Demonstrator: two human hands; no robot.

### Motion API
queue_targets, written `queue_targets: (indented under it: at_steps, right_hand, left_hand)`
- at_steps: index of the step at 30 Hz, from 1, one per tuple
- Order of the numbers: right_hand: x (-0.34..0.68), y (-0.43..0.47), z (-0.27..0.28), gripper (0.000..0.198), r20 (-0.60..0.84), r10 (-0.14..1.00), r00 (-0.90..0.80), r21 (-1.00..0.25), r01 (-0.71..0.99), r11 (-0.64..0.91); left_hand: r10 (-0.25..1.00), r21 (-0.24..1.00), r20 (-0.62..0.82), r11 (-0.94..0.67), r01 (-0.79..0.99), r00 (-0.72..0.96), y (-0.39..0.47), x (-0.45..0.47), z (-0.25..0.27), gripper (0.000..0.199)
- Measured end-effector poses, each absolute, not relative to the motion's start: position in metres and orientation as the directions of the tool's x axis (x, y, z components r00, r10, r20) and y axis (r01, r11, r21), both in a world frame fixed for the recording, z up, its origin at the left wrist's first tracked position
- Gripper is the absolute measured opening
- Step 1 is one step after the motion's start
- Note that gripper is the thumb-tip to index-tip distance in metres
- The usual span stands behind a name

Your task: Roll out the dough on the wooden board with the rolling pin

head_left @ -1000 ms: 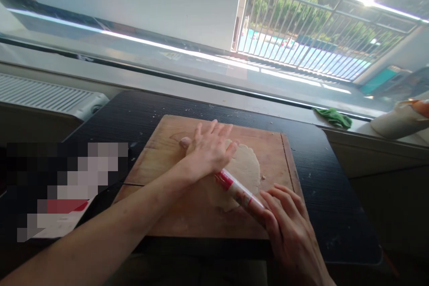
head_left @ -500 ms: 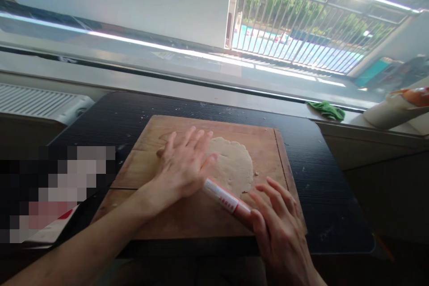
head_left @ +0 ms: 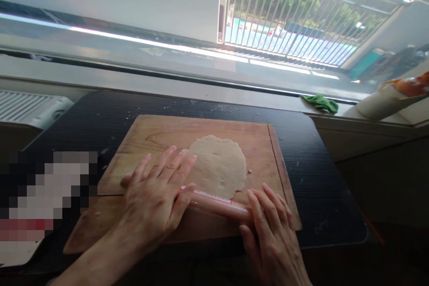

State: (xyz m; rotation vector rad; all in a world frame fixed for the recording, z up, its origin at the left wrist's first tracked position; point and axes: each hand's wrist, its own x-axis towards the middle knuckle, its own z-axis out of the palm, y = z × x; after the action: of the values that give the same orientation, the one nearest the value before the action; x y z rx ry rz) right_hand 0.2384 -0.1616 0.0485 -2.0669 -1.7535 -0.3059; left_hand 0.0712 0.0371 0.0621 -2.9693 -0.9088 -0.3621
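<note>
A pinkish-brown rolling pin (head_left: 216,207) with a red-and-white label lies slantwise on a wooden cutting board (head_left: 161,130). My left hand (head_left: 149,196) rests over the pin's left part, its fingers spread and stretched forward. The pin's left end peeks out past that hand. On the right end lies my right hand (head_left: 270,223), fingers extended over it and thumb on the near side. A flat, roughly round sheet of dough (head_left: 217,165) sits just beyond the pin, its edge uneven. The pin is at the dough's near edge; whether they touch, I cannot tell.
The board lies on a black table (head_left: 311,187) with white specks. Behind it runs a windowsill (head_left: 201,91) holding a green cloth (head_left: 321,103) and a pale container (head_left: 378,100) at the right. A white radiator (head_left: 31,107) stands left, and a blurred-out patch covers the lower left.
The pin has come nearer to me and turned closer to level. My left hand moved left and toward me with it. My right thumb is lower, and the view has shifted slightly.
</note>
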Motion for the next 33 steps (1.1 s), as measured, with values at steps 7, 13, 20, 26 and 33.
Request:
queue_targets:
  at_steps: [7, 13, 20, 26, 33]
  right_hand:
    - [0.271, -0.126, 0.070, 0.036, 0.392, 0.860, 0.328, -0.183, 0.944, -0.276]
    - [0.235, -0.171, 0.053, 0.037, 0.423, 0.881, 0.214, -0.193, 0.971, -0.144]
    - [0.259, -0.138, 0.062, 0.035, 0.354, 0.859, 0.370, -0.235, 0.924, -0.301]
    - [0.301, -0.093, 0.070, 0.038, 0.397, 0.780, 0.485, -0.253, 0.874, -0.414]
    - [0.269, -0.137, 0.052, 0.038, 0.314, 0.835, 0.453, -0.301, 0.881, -0.364]
  left_hand:
    - [0.627, 0.113, 0.156, -0.779, 0.617, 0.763, 0.070, 0.126, 0.071, 0.054]
    - [0.474, 0.046, 0.219, -0.878, 0.476, 0.853, 0.023, 0.050, 0.055, 0.054]
    - [0.535, 0.070, 0.282, -0.839, 0.540, 0.796, 0.041, 0.085, 0.061, 0.052]
    - [0.602, 0.107, 0.259, -0.795, 0.597, 0.756, 0.060, 0.124, 0.073, 0.054]
    - [0.513, 0.083, 0.303, -0.854, 0.514, 0.803, 0.021, 0.079, 0.057, 0.054]
